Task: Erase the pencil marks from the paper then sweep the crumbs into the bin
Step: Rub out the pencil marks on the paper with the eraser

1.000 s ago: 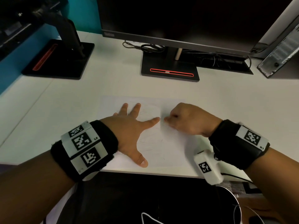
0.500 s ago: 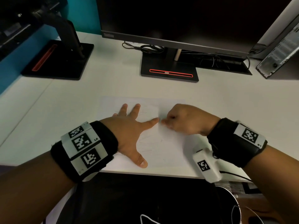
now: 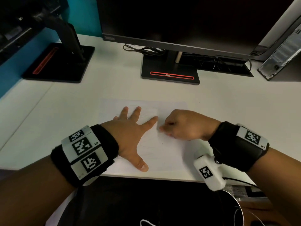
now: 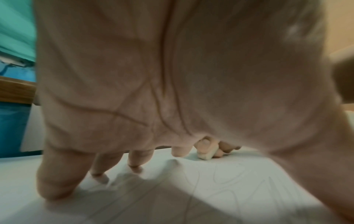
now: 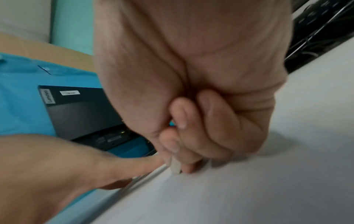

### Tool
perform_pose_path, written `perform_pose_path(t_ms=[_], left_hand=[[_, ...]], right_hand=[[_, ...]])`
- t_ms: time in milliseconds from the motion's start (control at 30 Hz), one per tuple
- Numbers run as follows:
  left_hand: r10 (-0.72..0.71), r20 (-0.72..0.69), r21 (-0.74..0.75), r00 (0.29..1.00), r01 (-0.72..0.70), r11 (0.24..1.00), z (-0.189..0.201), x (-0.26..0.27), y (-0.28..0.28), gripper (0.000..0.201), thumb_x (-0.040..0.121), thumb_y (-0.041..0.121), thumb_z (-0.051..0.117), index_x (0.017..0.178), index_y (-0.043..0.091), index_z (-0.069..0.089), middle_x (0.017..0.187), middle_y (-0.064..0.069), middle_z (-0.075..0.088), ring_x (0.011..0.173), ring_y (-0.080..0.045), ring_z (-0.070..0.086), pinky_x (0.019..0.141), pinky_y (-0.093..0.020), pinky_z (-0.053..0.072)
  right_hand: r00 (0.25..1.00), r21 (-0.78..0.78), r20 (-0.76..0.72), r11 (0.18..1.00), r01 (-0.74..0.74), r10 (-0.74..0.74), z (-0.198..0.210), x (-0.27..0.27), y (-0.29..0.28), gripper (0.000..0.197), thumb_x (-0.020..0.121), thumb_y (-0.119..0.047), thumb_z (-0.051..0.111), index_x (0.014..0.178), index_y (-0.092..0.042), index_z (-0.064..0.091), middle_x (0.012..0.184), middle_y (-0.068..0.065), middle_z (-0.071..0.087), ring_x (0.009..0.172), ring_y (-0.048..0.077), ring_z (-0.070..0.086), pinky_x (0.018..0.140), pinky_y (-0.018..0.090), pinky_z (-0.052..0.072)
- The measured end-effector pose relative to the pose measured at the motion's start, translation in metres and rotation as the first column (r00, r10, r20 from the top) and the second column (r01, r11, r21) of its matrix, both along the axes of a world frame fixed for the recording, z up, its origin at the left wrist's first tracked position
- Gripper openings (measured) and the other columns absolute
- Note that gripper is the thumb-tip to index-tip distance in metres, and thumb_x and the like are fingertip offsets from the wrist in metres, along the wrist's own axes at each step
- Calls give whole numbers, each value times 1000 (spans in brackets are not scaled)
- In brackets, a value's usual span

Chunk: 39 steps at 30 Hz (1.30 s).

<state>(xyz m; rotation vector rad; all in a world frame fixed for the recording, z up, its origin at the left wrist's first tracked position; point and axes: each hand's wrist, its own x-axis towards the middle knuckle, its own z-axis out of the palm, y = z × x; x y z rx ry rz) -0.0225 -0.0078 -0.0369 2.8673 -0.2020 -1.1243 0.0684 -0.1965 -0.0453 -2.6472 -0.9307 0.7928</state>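
Note:
A white sheet of paper (image 3: 164,149) with faint pencil scribbles (image 4: 235,178) lies near the desk's front edge. My left hand (image 3: 130,132) lies flat on the sheet with its fingers spread, holding it down. My right hand (image 3: 182,126) is curled beside the left index finger and pinches a small pale eraser (image 5: 175,166), seen too as an eraser (image 4: 205,155) in the left wrist view, pressed on the paper. In the head view the eraser is hidden under the right fingers. No crumbs can be made out.
A monitor on a black stand (image 3: 170,71) is behind the paper, a second stand (image 3: 58,62) at the back left, and a computer case (image 3: 280,57) at the back right. A dark round bin rim (image 3: 234,203) shows below the desk edge on the right.
My right hand has slid a little left and toward me across the paper with the eraser. The left hand has stayed flat in place.

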Motion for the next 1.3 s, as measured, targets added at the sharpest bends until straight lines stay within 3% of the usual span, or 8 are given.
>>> perform_pose_path(t_ms=[100,200,400,567,800,967,1200,1300], left_hand=[[-5,5,19,1000,4,1000,0,-1,-1,152,58,79,77,150,33,-34,158,-8,-41,146,-41,-31,120,-57,3],[-2,4,26,1000,2,1000,0,-1,-1,153,59,80,76,152,28,-33,157,-8,-41,146,-41,-30,121,-56,4],[-9,17,22,1000,9,1000,0,-1,1,152,57,82,75,152,29,-32,158,-6,-41,147,-39,-30,121,-54,5],[-14,18,25,1000,14,1000,0,-2,2,151,58,82,74,152,30,-32,158,-5,-41,147,-37,-30,122,-52,5],[-59,70,90,996,52,995,0,-1,7,148,53,91,67,154,36,-26,162,-1,-33,152,-34,-19,120,-63,1],[12,118,-68,993,-4,998,5,17,26,131,54,80,79,153,50,-1,161,5,-5,147,-26,1,114,-52,35],[29,67,-2,997,-29,1000,3,20,27,139,57,78,79,155,46,-14,164,0,-23,152,-30,-15,118,-55,28],[29,68,-8,997,-28,1000,3,20,26,139,58,78,79,155,45,-14,164,-2,-21,152,-31,-14,118,-55,28]], right_hand=[[991,41,43,991,129,-130,4,14,-3,49,100,-36,52,59,-9,50,53,2,48,49,18,42,53,27,36],[999,13,37,999,32,-32,3,4,3,49,101,-37,50,59,-11,47,56,2,47,52,17,41,55,29,34],[993,29,32,993,115,-116,7,14,1,48,100,-37,51,60,-10,53,57,6,52,50,19,44,53,26,37],[998,-35,-53,999,-25,23,5,1,7,51,100,-41,50,67,-3,57,56,5,52,49,18,43,53,25,40],[993,-7,70,996,90,-90,4,18,6,48,101,-36,49,61,-11,49,58,4,50,54,19,44,53,28,36],[980,29,-95,983,180,-177,5,20,0,45,101,-38,51,71,-7,64,59,6,59,49,21,48,51,26,44],[998,-28,-58,1000,13,-14,5,5,6,46,102,-39,50,70,-9,64,58,-4,64,52,14,54,62,31,49],[993,-6,-43,994,111,-111,8,18,5,46,102,-37,50,71,-6,65,65,10,68,50,17,53,55,27,47]])
